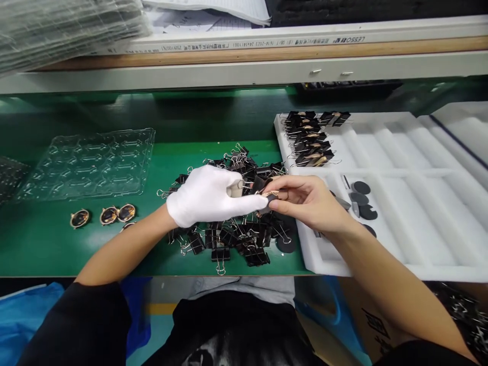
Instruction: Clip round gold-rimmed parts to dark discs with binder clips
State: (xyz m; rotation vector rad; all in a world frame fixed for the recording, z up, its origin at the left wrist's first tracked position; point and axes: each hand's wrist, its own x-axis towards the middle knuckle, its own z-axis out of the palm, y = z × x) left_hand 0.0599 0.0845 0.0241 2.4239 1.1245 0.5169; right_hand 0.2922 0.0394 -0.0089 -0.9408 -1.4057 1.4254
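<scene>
My left hand (213, 195), in a white glove, closes its thumb and fingers on a black binder clip (261, 184) with wire handles. Bare, my right hand (305, 201) pinches a small gold-rimmed watch case (271, 194) against that clip, and the two hands meet there. Fingers hide much of the case, so I cannot tell whether the clip's jaws grip it. Below and around both hands lies a pile of loose black binder clips (221, 254). To the left are several gold watch cases (80, 218) with dark centres, one partly hidden by my left forearm.
A clear plastic tray (95, 165) lies on the green table (46, 244). At right, a white compartment tray (385, 170) holds a row of clipped pieces (310, 140) and dark discs (362, 188). A shelf edge (229, 76) crosses above the table's back.
</scene>
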